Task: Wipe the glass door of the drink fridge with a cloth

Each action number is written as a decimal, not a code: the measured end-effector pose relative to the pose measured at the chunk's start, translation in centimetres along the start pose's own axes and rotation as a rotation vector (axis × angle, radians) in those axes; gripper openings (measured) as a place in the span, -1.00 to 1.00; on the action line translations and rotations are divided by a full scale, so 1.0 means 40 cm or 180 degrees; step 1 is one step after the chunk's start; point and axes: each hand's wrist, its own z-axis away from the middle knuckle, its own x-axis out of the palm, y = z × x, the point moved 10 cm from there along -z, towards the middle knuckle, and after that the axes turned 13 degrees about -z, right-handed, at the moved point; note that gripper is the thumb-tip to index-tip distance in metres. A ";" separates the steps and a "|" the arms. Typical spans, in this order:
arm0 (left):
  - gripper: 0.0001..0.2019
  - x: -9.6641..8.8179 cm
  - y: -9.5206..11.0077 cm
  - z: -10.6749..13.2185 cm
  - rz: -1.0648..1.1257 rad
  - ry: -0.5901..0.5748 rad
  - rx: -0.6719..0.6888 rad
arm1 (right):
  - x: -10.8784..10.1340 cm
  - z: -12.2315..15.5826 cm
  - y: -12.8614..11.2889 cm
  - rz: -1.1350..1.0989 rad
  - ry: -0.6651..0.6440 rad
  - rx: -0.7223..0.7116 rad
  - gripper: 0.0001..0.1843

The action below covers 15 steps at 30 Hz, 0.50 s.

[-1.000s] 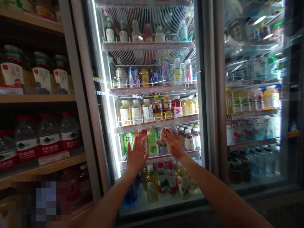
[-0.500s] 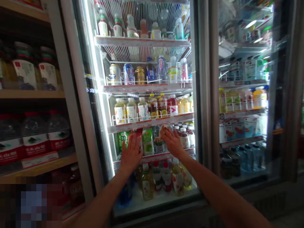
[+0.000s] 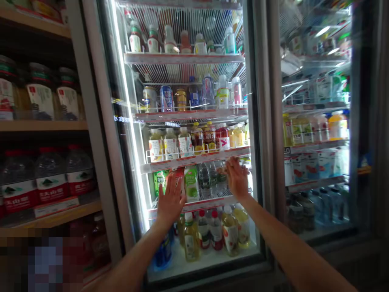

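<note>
My left hand (image 3: 170, 200) is raised with its fingers stretched upward, in front of the glass door of a lit drinks fridge (image 3: 196, 157). Behind its fingertips stand a green carton (image 3: 159, 180) and a red package, partly covered. To its right is a pale green bottle (image 3: 191, 184). My right hand (image 3: 237, 180) lies higher, fingers extended, by the right end of the same shelf. A blurred, skin-coloured patch beside its fingers looks like a reflection in the glass. Clear bottles (image 3: 204, 180) stand left of that hand.
Bottles and cans fill the fridge shelves above; several juice bottles (image 3: 230, 233) stand on the fridge floor. A metal door frame (image 3: 270, 121) divides this fridge from another at right. Wooden shelving (image 3: 45, 125) with water bottles (image 3: 51, 178) is on the left.
My right hand has moved right, from before the dark-capped clear bottles to near the right door edge. My left hand stays near the red package. The view has shifted slightly.
</note>
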 end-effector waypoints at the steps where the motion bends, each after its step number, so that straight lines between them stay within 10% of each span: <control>1: -0.42 0.002 0.001 0.000 -0.0003 -0.0019 -0.0031 | -0.036 -0.003 0.056 0.0087 0.0353 0.0420 -0.51; 4: -0.42 0.006 0.002 0.001 0.0010 -0.0044 -0.0117 | -0.067 0.024 0.097 0.0122 0.0703 0.0822 -0.51; 9: -0.45 0.002 0.004 0.001 -0.0034 0.0035 -0.0114 | 0.038 0.068 -0.058 -0.0175 -0.0565 -0.0636 -0.47; 15: -0.43 0.010 0.012 -0.002 -0.0016 -0.0058 -0.0220 | -0.049 0.036 0.066 0.0159 0.0461 0.0611 -0.54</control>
